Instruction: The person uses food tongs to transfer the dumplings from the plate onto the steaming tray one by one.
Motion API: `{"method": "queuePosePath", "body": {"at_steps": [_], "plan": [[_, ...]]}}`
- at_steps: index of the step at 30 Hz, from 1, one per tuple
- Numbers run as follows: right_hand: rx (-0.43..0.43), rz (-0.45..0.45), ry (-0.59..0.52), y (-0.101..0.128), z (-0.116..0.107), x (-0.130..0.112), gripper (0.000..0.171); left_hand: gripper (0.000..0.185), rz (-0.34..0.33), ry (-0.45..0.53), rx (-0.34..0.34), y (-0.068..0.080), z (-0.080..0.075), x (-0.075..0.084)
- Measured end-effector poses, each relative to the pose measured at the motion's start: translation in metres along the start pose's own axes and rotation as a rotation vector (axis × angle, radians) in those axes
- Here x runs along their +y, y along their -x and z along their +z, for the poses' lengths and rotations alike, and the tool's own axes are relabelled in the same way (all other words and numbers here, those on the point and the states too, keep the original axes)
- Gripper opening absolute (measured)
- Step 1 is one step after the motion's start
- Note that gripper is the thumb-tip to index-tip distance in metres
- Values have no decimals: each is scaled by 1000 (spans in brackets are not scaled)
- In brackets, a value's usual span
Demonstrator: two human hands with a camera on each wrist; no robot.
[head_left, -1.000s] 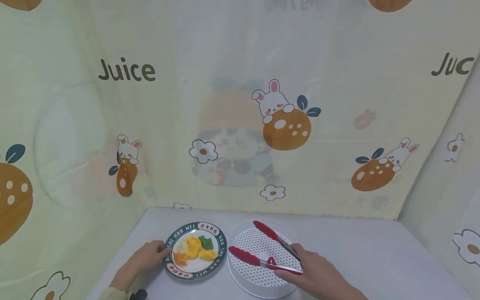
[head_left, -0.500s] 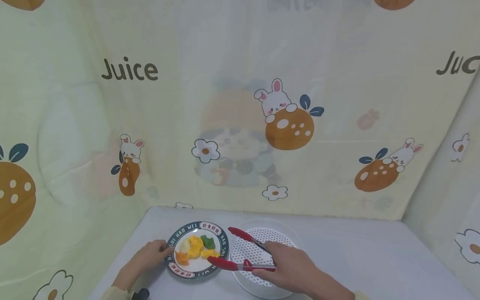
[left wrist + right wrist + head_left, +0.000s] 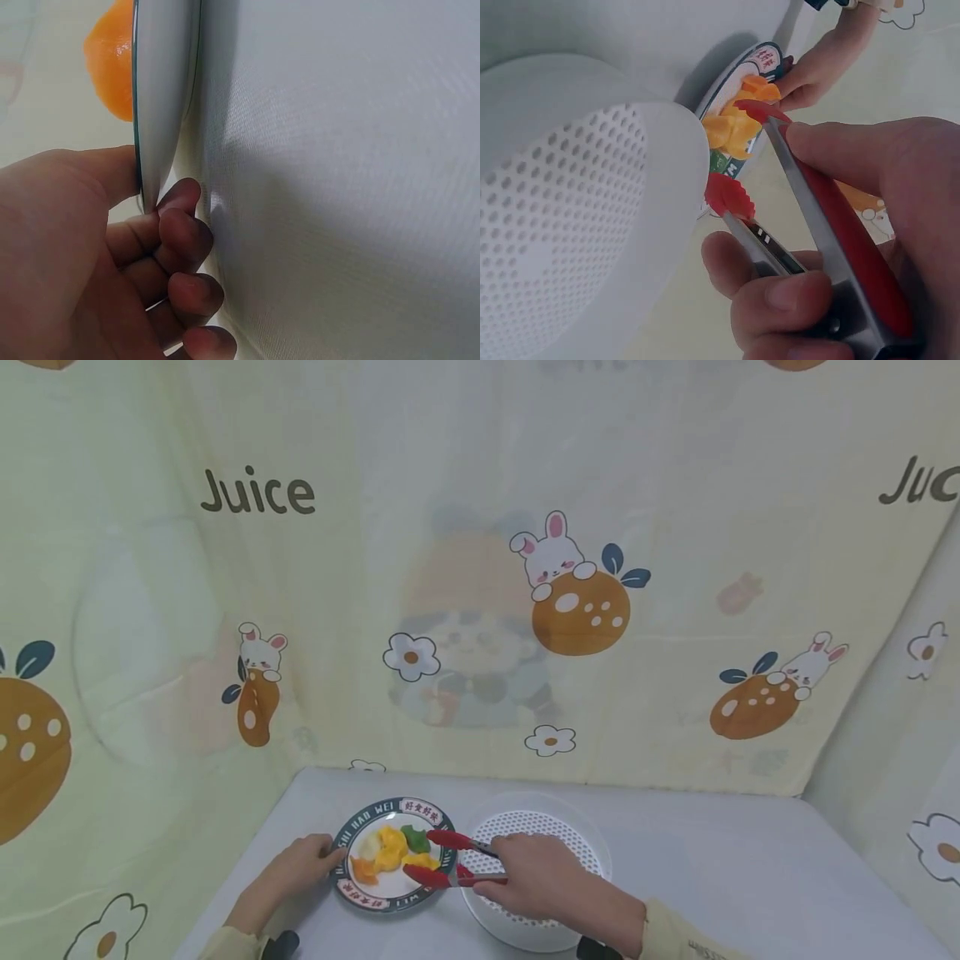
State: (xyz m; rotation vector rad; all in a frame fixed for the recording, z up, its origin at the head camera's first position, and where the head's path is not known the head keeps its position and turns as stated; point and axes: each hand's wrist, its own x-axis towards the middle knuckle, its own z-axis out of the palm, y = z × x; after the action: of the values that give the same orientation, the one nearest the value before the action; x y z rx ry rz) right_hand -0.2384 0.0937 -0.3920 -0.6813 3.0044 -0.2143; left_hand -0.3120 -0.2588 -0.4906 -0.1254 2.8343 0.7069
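Left hand (image 3: pixel 300 866) pinches plate (image 3: pixel 352 839) rim at left edge, steadying it. Right hand (image 3: pixel 536 881) grips red tongs (image 3: pixel 450 860), tips parted around yellow dumpling (image 3: pixel 422 862); perforated steamer tray (image 3: pixel 558 835) waits beside plate.

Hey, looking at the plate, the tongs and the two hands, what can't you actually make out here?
- Head view: what the food pieces on the plate are; too small.
- Head view: whether the tongs touch any piece; too small.
- Left wrist view: the plate's top; seen edge-on, left hand in front.
- Right wrist view: the near tong tip; the white perforated basket partly covers it, right hand fills the frame.
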Motion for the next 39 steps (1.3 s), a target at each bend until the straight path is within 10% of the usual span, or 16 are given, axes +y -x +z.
{"method": "queuePosePath", "body": {"at_steps": [18, 39], "plan": [[-50, -29, 187, -27, -13, -25, 35, 42, -18, 4, -8, 0, -2, -1], [-2, -49, 59, -16, -22, -10, 33, 43, -1, 5, -5, 1, -1, 1]]}}
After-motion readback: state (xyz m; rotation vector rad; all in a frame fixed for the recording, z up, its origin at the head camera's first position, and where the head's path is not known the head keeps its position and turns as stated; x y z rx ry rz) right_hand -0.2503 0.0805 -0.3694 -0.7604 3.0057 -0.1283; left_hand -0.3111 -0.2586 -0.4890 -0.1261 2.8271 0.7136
